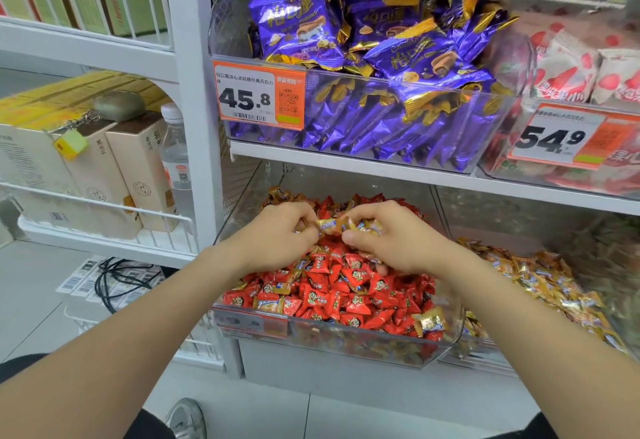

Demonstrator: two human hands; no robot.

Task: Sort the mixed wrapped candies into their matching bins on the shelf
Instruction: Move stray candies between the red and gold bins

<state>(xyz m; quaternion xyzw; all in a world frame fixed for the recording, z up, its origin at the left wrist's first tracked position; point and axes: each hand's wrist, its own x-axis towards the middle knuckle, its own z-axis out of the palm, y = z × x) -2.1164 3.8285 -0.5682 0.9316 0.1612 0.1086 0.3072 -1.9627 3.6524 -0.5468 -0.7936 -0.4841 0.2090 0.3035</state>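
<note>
A clear bin (pixel 346 333) on the lower shelf is heaped with red wrapped candies (pixel 349 286), and a few gold ones are mixed in, such as one at the front right (pixel 429 322). Both my hands hover over the back of this heap. My left hand (pixel 284 236) pinches a gold wrapped candy (pixel 329 225) at its fingertips. My right hand (pixel 391 238) grips several gold candies (pixel 363 225), fingers curled round them. To the right stands a second clear bin filled with gold candies (pixel 540 283).
On the shelf above stand a bin of purple chocolate packs (pixel 374 58) with a 45.8 price tag (pixel 258 97), and a bin of strawberry packs (pixel 571 68). At left is a white wire rack with boxes (pixel 114 168) and a water bottle (pixel 175 151). Cables (pixel 114 276) lie on the floor.
</note>
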